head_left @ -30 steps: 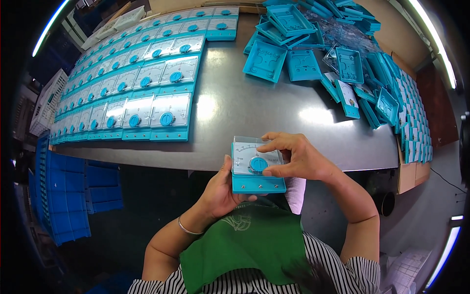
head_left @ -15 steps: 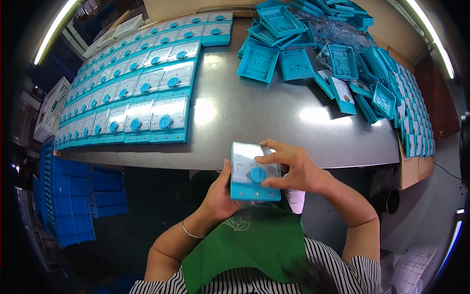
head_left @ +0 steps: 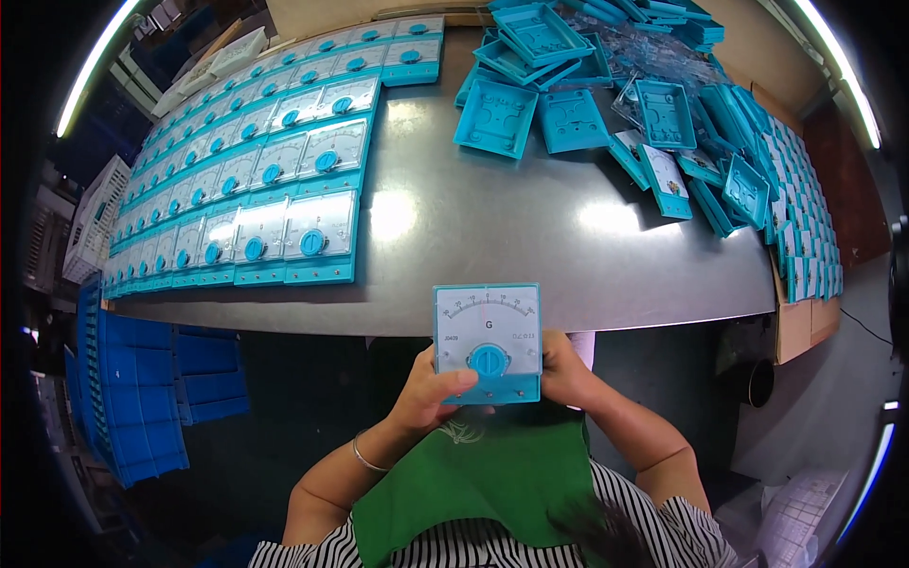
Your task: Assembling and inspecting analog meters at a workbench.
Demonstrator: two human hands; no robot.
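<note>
A teal panel meter [head_left: 488,322] with a white scale face, a clear cover and a round blue knob [head_left: 489,360] is held up in front of me, past the near edge of the table. My left hand [head_left: 434,388] grips its left side, the thumb lying over the lower front beside the knob. At the right side my right hand [head_left: 562,371] is closed around the edge, most of its fingers hidden behind the meter. The dial faces up toward me.
Rows of finished-looking meters [head_left: 312,237] cover the table's left part. Back right lie piled teal housings [head_left: 497,118], clear covers [head_left: 653,62] and loose dial units [head_left: 667,180]. Further right stand stacked units on cardboard [head_left: 805,331]. Blue crates [head_left: 137,388] are below left.
My right hand has left the knob and cover and moved down to the meter's right edge. The meter is now turned squarely toward me, its dial fully visible.
</note>
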